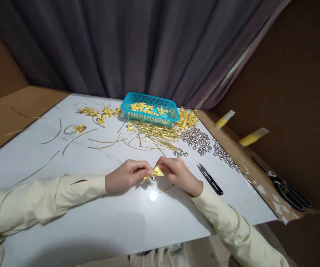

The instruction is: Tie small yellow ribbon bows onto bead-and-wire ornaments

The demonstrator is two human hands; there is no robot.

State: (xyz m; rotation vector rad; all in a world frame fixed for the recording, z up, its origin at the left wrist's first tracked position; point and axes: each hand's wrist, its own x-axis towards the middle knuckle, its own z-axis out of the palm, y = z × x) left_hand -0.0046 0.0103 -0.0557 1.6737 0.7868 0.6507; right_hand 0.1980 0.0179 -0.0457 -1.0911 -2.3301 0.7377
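Both hands together on one small piece, lower centre of frame: left hand (pixel 125 174) has thumb and fingers clamped on the left end of a yellow ribbon bow (pixel 157 172); right hand (pixel 181 174) is bent in at its right side, tips partly hidden, so can't tell if it's pinching or only touching. Silver bead (pixel 153 178) sits right below the bow, just above the white table (pixel 93 215); can't see how it's fixed. Short gold wire (pixel 166 189) shows by the right wrist, unclear whether it's joined to the piece. Step in hand, my read: fitting or tightening bow and bead by feel, close two-hand work. Next move calls for a firm left pinch and small right finger motion, no yank, since ribbon looks soft and could crease. Parts in reach: wire pile (pixel 156 134) mid-frame, loose beads (pixel 197 139) right of it, teal basket (pixel 154 99) with ribbon bits upper centre. Black snips (pixel 210 180) lie right of the right hand, untouched. Similar looped piece (pixel 79 128) at left, bow and bead on a wire ring
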